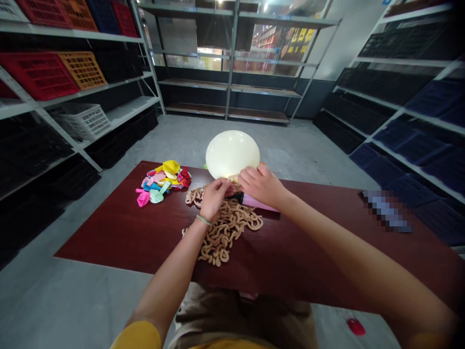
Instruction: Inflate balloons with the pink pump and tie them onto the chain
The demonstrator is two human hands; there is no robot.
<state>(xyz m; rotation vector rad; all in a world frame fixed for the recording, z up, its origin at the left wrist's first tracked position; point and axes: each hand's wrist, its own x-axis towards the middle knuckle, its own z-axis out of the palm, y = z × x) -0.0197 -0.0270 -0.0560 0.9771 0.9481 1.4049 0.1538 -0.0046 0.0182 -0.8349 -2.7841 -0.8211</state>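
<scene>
A blown-up pale yellow balloon (232,152) stands above the far side of the table, its neck toward me. My left hand (215,196) pinches at the neck, fingertips together. Beside it, my right hand (259,183) is closed around the balloon's neck from the right. Under both hands lies a heap of tan, cord-like loops (227,230). A pink tube with a black end (259,203), perhaps a balloon pump, lies partly beneath my right hand. The exact grip at the neck is hidden by my fingers.
Limp coloured balloons (165,182) are piled on the dark red table (119,228) at left. A blurred-out flat object (387,211) lies at right. A red item (356,326) is on the floor. Shelves with crates (39,75) flank the room; a metal rack (230,87) stands behind.
</scene>
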